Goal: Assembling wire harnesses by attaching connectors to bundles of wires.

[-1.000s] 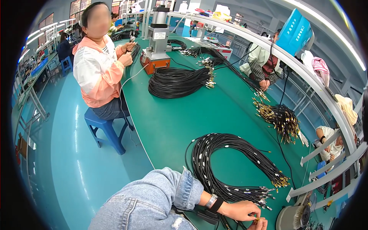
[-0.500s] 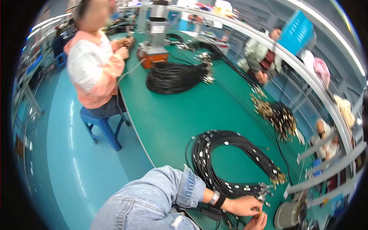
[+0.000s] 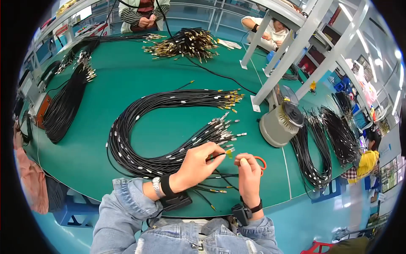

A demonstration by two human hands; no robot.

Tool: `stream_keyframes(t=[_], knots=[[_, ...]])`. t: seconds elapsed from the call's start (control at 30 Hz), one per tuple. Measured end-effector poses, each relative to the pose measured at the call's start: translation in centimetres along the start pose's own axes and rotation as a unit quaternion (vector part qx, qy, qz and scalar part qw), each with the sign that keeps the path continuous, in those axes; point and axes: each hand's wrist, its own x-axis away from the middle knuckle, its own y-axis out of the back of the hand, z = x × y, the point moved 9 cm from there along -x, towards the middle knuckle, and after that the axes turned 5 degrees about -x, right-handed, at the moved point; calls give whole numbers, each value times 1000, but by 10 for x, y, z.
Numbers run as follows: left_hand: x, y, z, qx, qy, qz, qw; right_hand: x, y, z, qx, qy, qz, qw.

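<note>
Just nearside of the looped cable bundle [image 3: 122,144], the left hand [image 3: 198,164] pinches a yellow-banded cable end [image 3: 229,151], apparently keeping its tip free; the right hand [image 3: 248,175] closes its fingertips alongside, contents unclear. Beyond the bundle lies a gold-tipped cable pile [image 3: 191,44].

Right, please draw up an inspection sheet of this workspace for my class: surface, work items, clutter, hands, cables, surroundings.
Surface: green tabletop, carrying several cable bundles.
Work items: one black cable with a yellow piece near its end.
Clutter: red ring-shaped handle beside the right hand; round grey machine farther right.
Hands: left hand pinches the black cable; right fingertips are drawn together, contents unclear.
Cables: curved bundle with both ends pointing right; far pile; left bundle; more at right.
Surroundings: co-workers across the table; grey metal frame; blue stool at lower left.
</note>
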Motion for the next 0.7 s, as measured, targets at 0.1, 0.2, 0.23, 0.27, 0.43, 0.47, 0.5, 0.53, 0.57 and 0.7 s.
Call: stream_keyframes(t=[0.1,0.2,0.23,0.27,0.43,0.47,0.5,0.53,0.57,0.7], knots=[[0,2,-9,-37,-26,-17,999,7,-6,14,-1,26,12,1000],[0,3,-17,-77,-68,-30,994,7,-18,8,0,15,22,1000],[1,4,-17,-84,-74,-32,993,7,-22,6,1,12,28,1000],[2,4,-18,-92,-81,-34,992,7,-24,6,-1,10,26,1000],[1,3,-21,-104,-90,-33,990,7,-28,9,-16,21,23,999],[1,2,-21,-103,-91,-30,990,7,-27,7,-15,20,24,999],[1,3,-21,-101,-88,-35,990,7,-26,7,-14,21,27,999],[1,4,-20,-99,-85,-40,991,7,-24,7,-15,22,24,999],[1,5,-19,-97,-81,-46,991,7,-24,7,-17,23,24,999],[3,2,-17,-131,-93,-32,986,8,-24,9,-26,30,24,999]])
